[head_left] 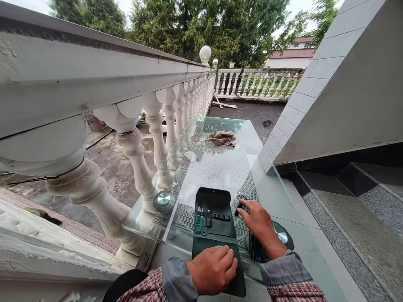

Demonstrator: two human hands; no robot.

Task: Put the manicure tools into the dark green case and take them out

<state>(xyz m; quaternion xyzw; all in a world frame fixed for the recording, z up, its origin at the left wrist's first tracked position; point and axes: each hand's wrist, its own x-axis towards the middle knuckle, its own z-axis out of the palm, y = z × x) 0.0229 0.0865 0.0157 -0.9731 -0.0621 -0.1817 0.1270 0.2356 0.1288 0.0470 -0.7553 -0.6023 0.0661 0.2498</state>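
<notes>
A black manicure case point(218, 241) lies unfolded on the glass table point(217, 163). Small scissors point(200, 224) with green handles sit in its upper half, beside a snap strap and a row of vacant elastic loops. My left hand point(214, 268) is on the case's lower flap, its fingers curled together over it; the palm side is hidden. Right of the case, my right hand point(260, 222) has thumb and fingers bent close at a small cluster of metal tools point(242, 201) on the glass. Exactly which tool is between the fingertips is hidden.
A crumpled brown cloth point(222, 137) lies toward the table's far end. Round metal discs point(164, 199) cap the table legs. A white balustrade point(135, 155) runs along the left. Stone steps point(349, 201) and a sloping tiled wall point(302, 100) stand on the right.
</notes>
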